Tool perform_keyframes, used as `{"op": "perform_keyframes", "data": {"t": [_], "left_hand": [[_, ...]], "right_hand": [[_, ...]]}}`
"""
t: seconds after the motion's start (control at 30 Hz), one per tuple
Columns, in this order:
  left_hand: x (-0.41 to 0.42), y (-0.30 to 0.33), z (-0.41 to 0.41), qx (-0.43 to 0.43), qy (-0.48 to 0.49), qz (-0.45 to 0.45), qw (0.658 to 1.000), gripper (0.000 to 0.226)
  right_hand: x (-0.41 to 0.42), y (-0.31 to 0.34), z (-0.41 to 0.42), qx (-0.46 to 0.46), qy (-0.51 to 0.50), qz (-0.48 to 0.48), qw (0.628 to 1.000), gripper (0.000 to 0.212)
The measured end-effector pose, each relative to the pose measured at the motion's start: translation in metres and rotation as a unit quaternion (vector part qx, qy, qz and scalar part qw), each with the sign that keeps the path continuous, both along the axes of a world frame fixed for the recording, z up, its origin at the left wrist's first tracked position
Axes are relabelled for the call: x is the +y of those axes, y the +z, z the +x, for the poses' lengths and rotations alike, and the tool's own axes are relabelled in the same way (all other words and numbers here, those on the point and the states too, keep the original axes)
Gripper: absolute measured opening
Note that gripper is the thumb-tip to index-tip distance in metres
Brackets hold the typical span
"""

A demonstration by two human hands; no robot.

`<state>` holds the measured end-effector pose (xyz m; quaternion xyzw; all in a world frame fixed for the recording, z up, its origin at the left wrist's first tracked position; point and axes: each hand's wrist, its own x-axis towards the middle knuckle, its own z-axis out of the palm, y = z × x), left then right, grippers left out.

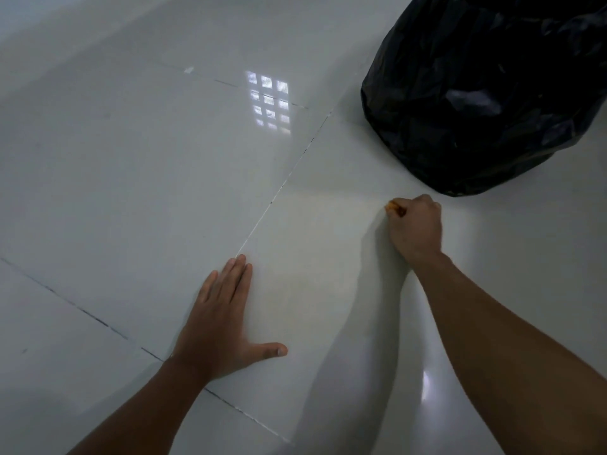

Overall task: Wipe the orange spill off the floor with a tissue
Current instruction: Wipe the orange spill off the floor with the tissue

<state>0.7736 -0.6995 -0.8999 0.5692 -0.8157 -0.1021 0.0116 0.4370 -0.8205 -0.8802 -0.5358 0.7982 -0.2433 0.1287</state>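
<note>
My right hand (415,226) is closed into a fist on the white tiled floor (131,178), just in front of the black bag. A small orange-stained wad of tissue (394,206) pokes out at the fist's upper left; most of it is hidden inside the hand. My left hand (223,320) lies flat on the floor, palm down, fingers together and thumb spread to the right, holding nothing. A faint yellowish haze shows on the tile (312,257) between the two hands.
A large black rubbish bag (486,93) stands at the upper right, close behind my right hand. Dark grout lines (289,175) cross the glossy tiles. A window's reflection (269,103) glares on the floor further back.
</note>
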Motion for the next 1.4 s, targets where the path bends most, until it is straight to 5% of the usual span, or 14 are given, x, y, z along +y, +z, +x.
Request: {"op": "perform_keyframes", "data": {"t": [0.3, 0.6, 0.97, 1.07, 1.23, 1.4], "left_hand": [[0.0, 0.003, 0.001, -0.002, 0.0, 0.013, 1.0, 0.144], [0.001, 0.004, 0.003, -0.008, 0.001, 0.033, 0.999, 0.148], [0.002, 0.004, 0.003, -0.002, -0.003, 0.031, 1.0, 0.149], [0.002, 0.004, 0.001, -0.001, 0.002, 0.027, 1.0, 0.15], [0.002, 0.003, 0.001, 0.01, 0.006, 0.024, 1.0, 0.15], [0.001, 0.004, 0.0, 0.006, 0.004, 0.02, 1.0, 0.15]], "right_hand": [[-0.034, 0.0, 0.097, -0.012, 0.204, 0.01, 0.979, 0.021], [0.03, 0.007, 0.102, 0.004, 0.468, 0.017, 0.883, 0.03], [0.094, 0.006, 0.101, 0.061, 0.581, -0.023, 0.811, 0.032], [0.102, 0.001, 0.063, 0.04, 0.499, -0.069, 0.863, 0.024], [0.089, -0.003, -0.008, 0.007, 0.21, -0.089, 0.974, 0.024], [0.064, -0.005, -0.037, -0.04, 0.052, -0.058, 0.996, 0.027]]}}
